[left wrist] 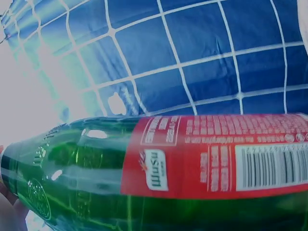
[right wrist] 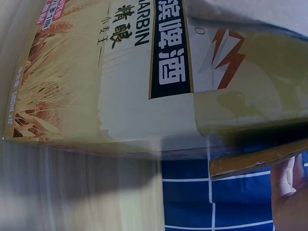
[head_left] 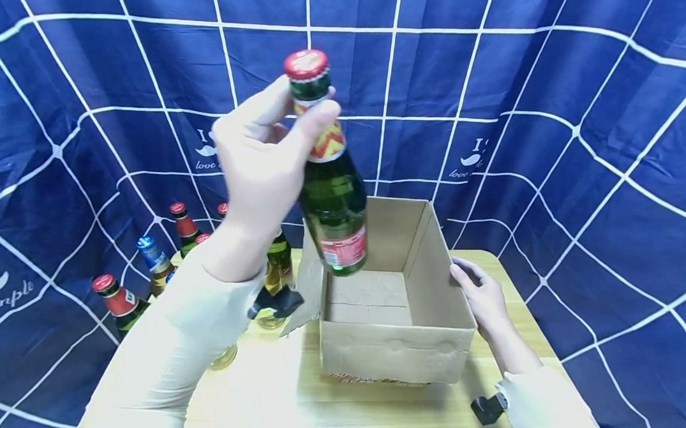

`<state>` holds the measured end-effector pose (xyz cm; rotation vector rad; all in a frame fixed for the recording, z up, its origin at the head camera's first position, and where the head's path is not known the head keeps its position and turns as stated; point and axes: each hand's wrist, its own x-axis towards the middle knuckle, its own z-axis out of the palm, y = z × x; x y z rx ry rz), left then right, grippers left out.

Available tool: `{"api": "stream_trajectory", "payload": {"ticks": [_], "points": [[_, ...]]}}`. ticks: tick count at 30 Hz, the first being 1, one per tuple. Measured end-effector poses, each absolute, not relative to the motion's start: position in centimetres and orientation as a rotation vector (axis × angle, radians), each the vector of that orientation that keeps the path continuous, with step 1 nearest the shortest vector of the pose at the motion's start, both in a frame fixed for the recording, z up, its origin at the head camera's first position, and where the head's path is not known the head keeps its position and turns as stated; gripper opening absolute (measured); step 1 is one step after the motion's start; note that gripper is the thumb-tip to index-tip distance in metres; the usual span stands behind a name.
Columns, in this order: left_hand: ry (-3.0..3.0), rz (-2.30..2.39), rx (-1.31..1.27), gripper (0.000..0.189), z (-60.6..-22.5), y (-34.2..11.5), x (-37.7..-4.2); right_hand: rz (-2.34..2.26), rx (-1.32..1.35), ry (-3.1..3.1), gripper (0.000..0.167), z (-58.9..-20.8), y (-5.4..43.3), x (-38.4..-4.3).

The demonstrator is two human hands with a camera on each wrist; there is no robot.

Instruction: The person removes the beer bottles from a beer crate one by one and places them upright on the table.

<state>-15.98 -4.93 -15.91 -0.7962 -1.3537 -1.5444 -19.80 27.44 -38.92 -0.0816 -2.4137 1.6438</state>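
My left hand [head_left: 271, 153] holds a green beer bottle [head_left: 334, 201] by its neck, just below the red cap. The bottle hangs tilted in the air over the left part of an open cardboard box [head_left: 394, 350]. In the left wrist view the green beer bottle [left wrist: 86, 168] shows a red label with a barcode. At the box's right wall, my right hand [head_left: 483, 300] grips the top edge. The right wrist view shows the box's printed side [right wrist: 130, 91], with part of the right hand [right wrist: 291, 197] beside a cardboard flap [right wrist: 255, 159].
Several bottles stand at the table's left, partly hidden by my left arm: a red-capped bottle [head_left: 121, 300], a blue-capped bottle [head_left: 155, 263] and a green bottle [head_left: 280, 259] near the box. A flap [head_left: 304, 302] sticks out leftward. Blue gridded cloth [head_left: 418, 70] surrounds the wooden table [head_left: 266, 389].
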Motion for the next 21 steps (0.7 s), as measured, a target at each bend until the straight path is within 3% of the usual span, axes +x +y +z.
{"api": "stream_trajectory", "payload": {"ticks": [12,21], "points": [[-1.432,-1.546,-0.567,0.02,-21.0,-10.2,-14.5,1.67,-0.098,-2.406,0.054,-38.8,27.3,-19.7],[-1.675,-1.415,-0.364,0.02,-29.3,-13.4,-14.7,1.655,-0.088,-2.414,0.053,-38.8,27.2,-19.8]]}}
